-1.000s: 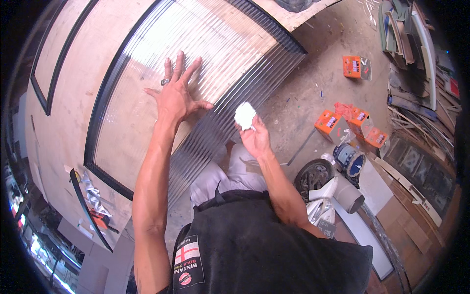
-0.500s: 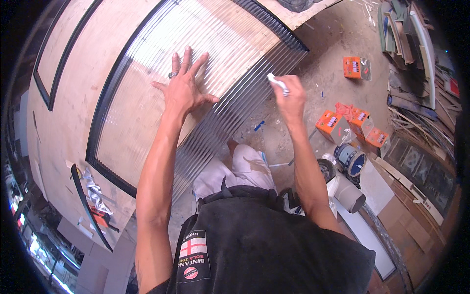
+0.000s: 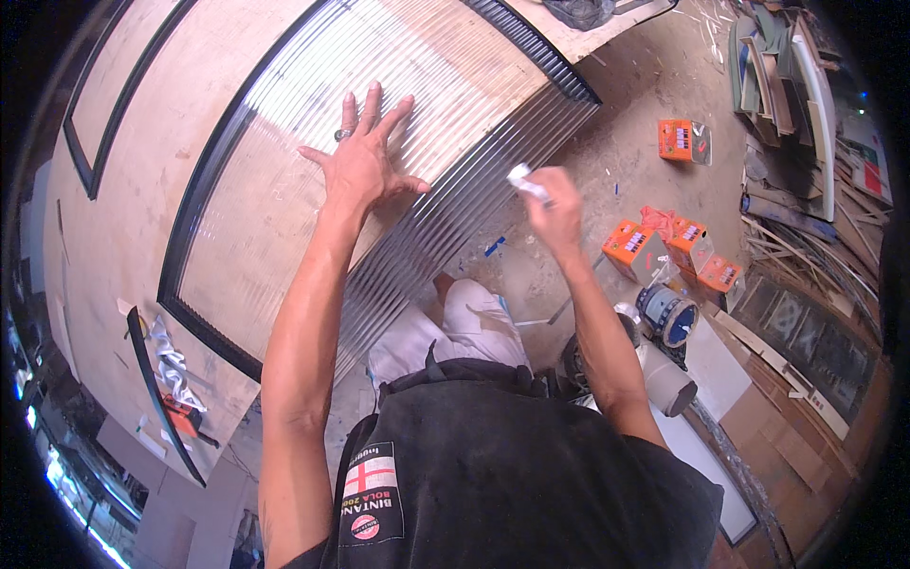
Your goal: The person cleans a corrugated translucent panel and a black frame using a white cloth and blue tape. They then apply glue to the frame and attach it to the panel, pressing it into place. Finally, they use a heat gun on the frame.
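A clear ribbed panel (image 3: 294, 213) lies on the wooden table, its near side jutting past the table edge above my legs. Black strips (image 3: 194, 194) border three of its sides. My left hand (image 3: 363, 166) rests flat on the panel with fingers spread, a ring on one finger. My right hand (image 3: 555, 213) hovers just off the panel's near right edge. Its fingers are closed round a small white piece of cloth (image 3: 527, 181), slightly blurred, the rest hidden in the grip.
On the table (image 3: 104, 247) lie a curved black strip (image 3: 156, 389), a crumpled white cloth (image 3: 169, 356) and an orange-and-black tool (image 3: 187, 417). Orange tins (image 3: 684, 140) and a blue-rimmed bucket (image 3: 667, 315) stand on the floor at right. Wood scraps (image 3: 806, 247) are stacked beyond.
My right hand, with the white cloth, has come slightly nearer to me and to the left. My left hand stays spread on the panel. The view has shifted a little.
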The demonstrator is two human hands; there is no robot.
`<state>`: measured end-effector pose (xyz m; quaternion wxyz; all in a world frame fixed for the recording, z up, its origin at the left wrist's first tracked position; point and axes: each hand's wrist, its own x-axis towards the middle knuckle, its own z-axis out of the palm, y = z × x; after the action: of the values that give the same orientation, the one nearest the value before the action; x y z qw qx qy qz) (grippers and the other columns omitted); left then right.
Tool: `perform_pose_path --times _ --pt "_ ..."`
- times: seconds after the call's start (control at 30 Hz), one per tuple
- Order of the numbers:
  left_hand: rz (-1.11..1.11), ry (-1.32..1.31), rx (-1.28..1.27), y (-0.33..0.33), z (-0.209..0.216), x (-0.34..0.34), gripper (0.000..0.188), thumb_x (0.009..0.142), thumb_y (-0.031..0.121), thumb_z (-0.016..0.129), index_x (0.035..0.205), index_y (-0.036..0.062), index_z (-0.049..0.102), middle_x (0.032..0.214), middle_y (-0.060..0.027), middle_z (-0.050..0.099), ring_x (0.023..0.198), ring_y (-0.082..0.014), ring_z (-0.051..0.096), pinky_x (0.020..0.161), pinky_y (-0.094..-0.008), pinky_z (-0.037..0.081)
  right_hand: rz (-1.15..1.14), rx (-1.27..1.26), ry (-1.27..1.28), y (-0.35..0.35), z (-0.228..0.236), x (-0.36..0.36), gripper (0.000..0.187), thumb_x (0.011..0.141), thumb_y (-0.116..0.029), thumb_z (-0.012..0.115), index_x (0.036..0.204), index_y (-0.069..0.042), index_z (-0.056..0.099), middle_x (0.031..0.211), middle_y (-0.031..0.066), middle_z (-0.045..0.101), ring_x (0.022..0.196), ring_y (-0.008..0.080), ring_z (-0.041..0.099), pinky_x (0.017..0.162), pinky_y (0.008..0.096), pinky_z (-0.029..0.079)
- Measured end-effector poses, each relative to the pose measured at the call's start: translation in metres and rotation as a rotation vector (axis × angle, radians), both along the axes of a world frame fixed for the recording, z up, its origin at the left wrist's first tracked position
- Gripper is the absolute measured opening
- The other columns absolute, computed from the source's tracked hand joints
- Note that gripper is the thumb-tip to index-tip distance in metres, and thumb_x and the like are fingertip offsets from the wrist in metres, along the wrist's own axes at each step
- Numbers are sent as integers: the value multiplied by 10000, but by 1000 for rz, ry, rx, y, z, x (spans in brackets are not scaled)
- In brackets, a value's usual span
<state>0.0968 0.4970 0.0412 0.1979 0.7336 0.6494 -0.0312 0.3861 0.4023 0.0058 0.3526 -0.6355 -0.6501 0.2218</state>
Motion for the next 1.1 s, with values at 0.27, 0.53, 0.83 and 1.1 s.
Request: perform_pose_path --times 0.27,0.53,0.83,1.1 --pt "-13 8 6 1 5 0 1302 312 643 884 1483 515 329 1653 74 165 1530 -287 123 1042 -887 117 -605 0 1160 19 -35 11 279 1017 -162 558 1217 28 604 1107 77 677 980 162 630 857 318 491" --pt "-26 26 45 0 -6 1 1286 322 689 867 1479 521 330 1649 84 170 1530 -278 120 1065 -874 99 -238 52 -115 8 -7 -15 312 868 -3 651 1167 -61 719 990 132 590 946 274 587 839 355 485" --pt "-28 34 65 0 -10 -1 1288 307 699 851 1474 523 336 1649 87 167 1529 -276 125 1072 -870 96 208 41 -45 -106 9 -130 216 793 16 653 992 -14 731 940 124 634 884 303 596 775 412 512" --pt "-51 -21 96 -1 -12 -4 1264 339 702 851 1479 514 339 1652 63 178 1529 -289 130 1022 -901 99 -274 181 -151 4 -4 -34 262 811 30 663 1045 -48 748 941 131 624 880 308 606 776 398 488"
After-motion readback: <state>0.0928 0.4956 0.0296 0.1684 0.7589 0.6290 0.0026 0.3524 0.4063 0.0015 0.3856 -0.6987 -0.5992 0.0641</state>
